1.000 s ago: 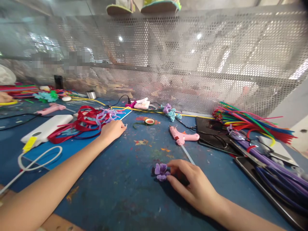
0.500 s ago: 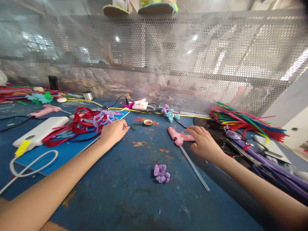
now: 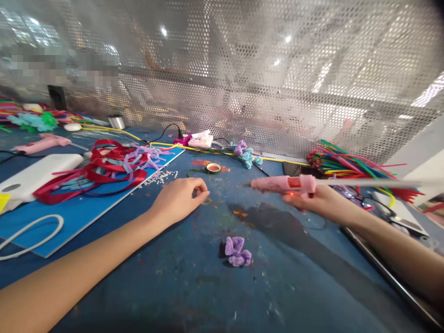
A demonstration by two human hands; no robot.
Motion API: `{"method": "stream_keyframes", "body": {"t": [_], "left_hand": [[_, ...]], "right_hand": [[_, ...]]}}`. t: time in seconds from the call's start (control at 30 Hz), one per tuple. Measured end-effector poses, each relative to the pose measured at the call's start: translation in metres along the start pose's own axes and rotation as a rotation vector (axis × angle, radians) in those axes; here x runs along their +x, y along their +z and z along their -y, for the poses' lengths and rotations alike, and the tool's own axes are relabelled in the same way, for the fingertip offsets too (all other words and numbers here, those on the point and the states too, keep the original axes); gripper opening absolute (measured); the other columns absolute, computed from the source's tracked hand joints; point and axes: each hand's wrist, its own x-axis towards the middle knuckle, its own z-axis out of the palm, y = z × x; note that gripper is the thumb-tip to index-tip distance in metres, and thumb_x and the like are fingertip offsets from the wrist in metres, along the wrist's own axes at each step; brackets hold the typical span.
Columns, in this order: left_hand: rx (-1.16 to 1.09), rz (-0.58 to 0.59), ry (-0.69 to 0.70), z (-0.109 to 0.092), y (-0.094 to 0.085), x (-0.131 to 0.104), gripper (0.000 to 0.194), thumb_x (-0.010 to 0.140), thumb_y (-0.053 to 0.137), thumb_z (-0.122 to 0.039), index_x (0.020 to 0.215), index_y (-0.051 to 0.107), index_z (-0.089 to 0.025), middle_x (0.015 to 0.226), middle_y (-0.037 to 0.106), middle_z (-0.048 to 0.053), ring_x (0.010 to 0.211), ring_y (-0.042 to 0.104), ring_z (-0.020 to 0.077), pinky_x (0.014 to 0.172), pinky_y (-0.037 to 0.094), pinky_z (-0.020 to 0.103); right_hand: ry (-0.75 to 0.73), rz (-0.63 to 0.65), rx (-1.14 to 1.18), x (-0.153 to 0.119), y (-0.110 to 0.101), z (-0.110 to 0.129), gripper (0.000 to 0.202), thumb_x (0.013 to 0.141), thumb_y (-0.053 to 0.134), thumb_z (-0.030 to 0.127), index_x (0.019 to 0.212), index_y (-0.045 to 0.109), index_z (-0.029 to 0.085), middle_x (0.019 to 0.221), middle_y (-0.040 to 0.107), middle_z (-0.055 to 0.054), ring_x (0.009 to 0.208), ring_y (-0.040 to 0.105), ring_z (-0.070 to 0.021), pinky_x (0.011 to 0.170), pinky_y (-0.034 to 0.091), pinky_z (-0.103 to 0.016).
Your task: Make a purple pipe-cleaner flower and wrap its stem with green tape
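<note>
At the blue table (image 3: 166,286), your left hand (image 3: 180,196) is curled, fingertip closure indeterminable, your right hand (image 3: 324,203) has fingers clamped around the raised pink glue gun (image 3: 270,184), and the purple flower (image 3: 236,259) lies on the surface between your forearms.

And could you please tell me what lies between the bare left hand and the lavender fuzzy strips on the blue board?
In the head view, tiny scattered white pieces lie on the dark blue tabletop between the left hand and those strips.
</note>
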Motion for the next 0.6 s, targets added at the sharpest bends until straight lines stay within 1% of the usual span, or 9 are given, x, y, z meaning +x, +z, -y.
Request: {"method": "stream_keyframes", "body": {"t": [0.07,0.1,0.13,0.2,0.27,0.4,0.47,0.53,0.6], "left_hand": [[-0.041,0.076,0.002,0.002,0.006,0.002,0.021,0.082,0.051,-0.038,0.076,0.065,-0.023,0.072,0.067,0.000,0.064,0.059,0.0168,0.053,0.036,0.025],[-0.053,0.106,0.010,0.003,0.008,0.003,0.021,0.081,0.051,-0.038,0.075,0.064,-0.023,0.072,0.067,-0.001,0.064,0.059,0.0163,0.053,0.036,0.025],[-0.058,0.125,0.022,0.004,0.010,0.004,0.021,0.081,0.051,-0.038,0.074,0.064,-0.022,0.072,0.067,0.000,0.064,0.059,0.0161,0.053,0.036,0.025],[-0.056,0.144,0.042,0.006,0.012,0.005,0.020,0.080,0.051,-0.037,0.074,0.063,-0.022,0.074,0.066,0.000,0.065,0.058,0.0159,0.053,0.035,0.025],[-0.056,0.159,0.056,0.006,0.011,0.005,0.019,0.080,0.051,-0.036,0.077,0.063,-0.022,0.075,0.066,0.000,0.066,0.058,0.0158,0.053,0.035,0.024],[-0.051,0.167,0.078,0.007,0.010,0.003,0.018,0.080,0.050,-0.035,0.079,0.062,-0.022,0.077,0.065,0.001,0.068,0.057,0.0159,0.055,0.035,0.025],[-0.049,0.164,0.088,0.007,0.010,0.003,0.018,0.080,0.050,-0.035,0.079,0.062,-0.021,0.077,0.065,0.001,0.069,0.057,0.0159,0.055,0.036,0.025],[-0.049,0.158,0.093,0.008,0.011,0.003,0.018,0.079,0.050,-0.035,0.080,0.062,-0.021,0.077,0.064,0.002,0.068,0.057,0.0159,0.055,0.036,0.025],[-0.049,0.157,0.097,0.008,0.011,0.003,0.018,0.079,0.050,-0.035,0.080,0.062,-0.021,0.077,0.064,0.002,0.068,0.057,0.0160,0.056,0.037,0.026]], "right_hand": [[0.038,0.225,0.135,-0.008,-0.006,0.009,0.034,0.085,0.052,0.045,0.067,0.060,0.017,0.051,0.047,0.004,0.046,0.045,-0.0078,0.043,0.037,-0.018],[0.025,0.303,0.156,-0.011,-0.008,0.014,0.032,0.085,0.053,0.046,0.070,0.062,0.018,0.052,0.048,0.004,0.047,0.046,-0.0081,0.043,0.038,-0.018],[-0.007,0.333,0.155,-0.013,-0.009,0.019,0.027,0.084,0.056,0.044,0.076,0.064,0.019,0.058,0.053,0.003,0.052,0.051,-0.0090,0.046,0.041,-0.019],[-0.074,0.370,0.123,-0.015,-0.009,0.029,0.019,0.082,0.061,0.040,0.087,0.065,0.022,0.073,0.062,0.001,0.065,0.058,-0.0113,0.055,0.047,-0.019],[-0.105,0.397,0.099,-0.015,-0.009,0.036,0.015,0.082,0.063,0.036,0.091,0.065,0.024,0.082,0.066,0.001,0.072,0.061,-0.0123,0.060,0.049,-0.019],[-0.098,0.460,0.083,-0.014,-0.009,0.041,0.019,0.085,0.060,0.034,0.101,0.065,0.026,0.088,0.070,0.001,0.079,0.066,-0.0159,0.068,0.053,-0.023],[-0.099,0.481,0.084,-0.014,-0.007,0.042,0.021,0.086,0.058,0.035,0.104,0.066,0.026,0.089,0.070,0.000,0.080,0.067,-0.0176,0.070,0.054,-0.026],[-0.106,0.481,0.090,-0.016,-0.005,0.042,0.022,0.085,0.059,0.036,0.104,0.066,0.026,0.088,0.070,0.000,0.078,0.067,-0.0183,0.069,0.055,-0.027],[-0.113,0.467,0.078,-0.017,-0.004,0.043,0.019,0.084,0.060,0.036,0.099,0.067,0.026,0.084,0.069,0.001,0.074,0.066,-0.0176,0.064,0.054,-0.026]]}}
